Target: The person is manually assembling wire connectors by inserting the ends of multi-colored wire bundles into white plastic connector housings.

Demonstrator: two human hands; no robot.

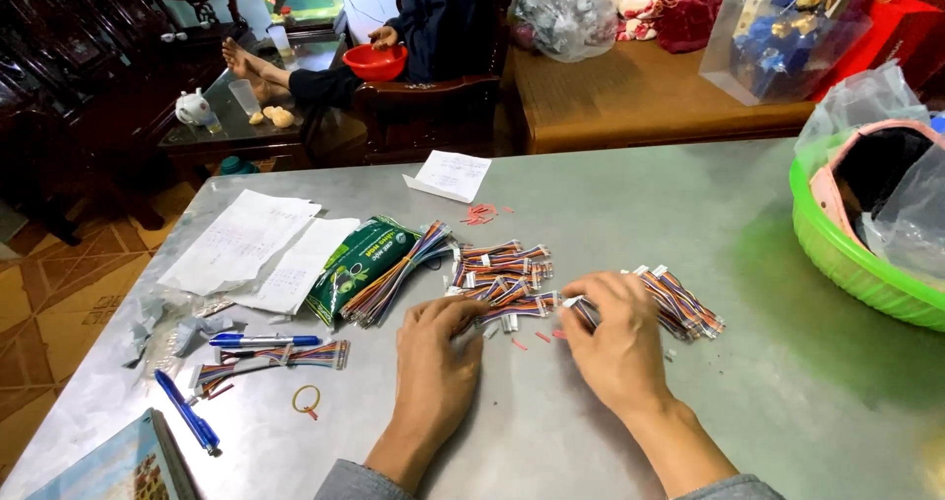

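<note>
Right at the middle of the grey metal table [630,205], both hands are down in a scatter of short multicoloured ribbon cables [504,276] with white plug ends. Left hand [438,352] lies palm down, fingers together and curled at the tips, resting on the near edge of that pile. Right hand [615,338] sits just beside it, fingertips drawn together and pinching the white end of one cable [574,303], though the grip itself is partly hidden by the knuckles. Beyond the right hand, another bundle of cables [684,303] fans out, touching its fingers. To the left, longer cables spill across a green packet [352,264], next to loose white paper sheets [258,249]. Nearer the table's left edge: two blue pens [264,341], a further small cable bundle [281,359], a yellow rubber band [306,399], and a book corner [118,466]. Tiny red offcuts [482,212] dot the tabletop near a folded slip of paper [450,175]. Far right, a green plastic basket [847,259] holds bags. Across the room, another person sits with a red bowl [375,62].
</note>
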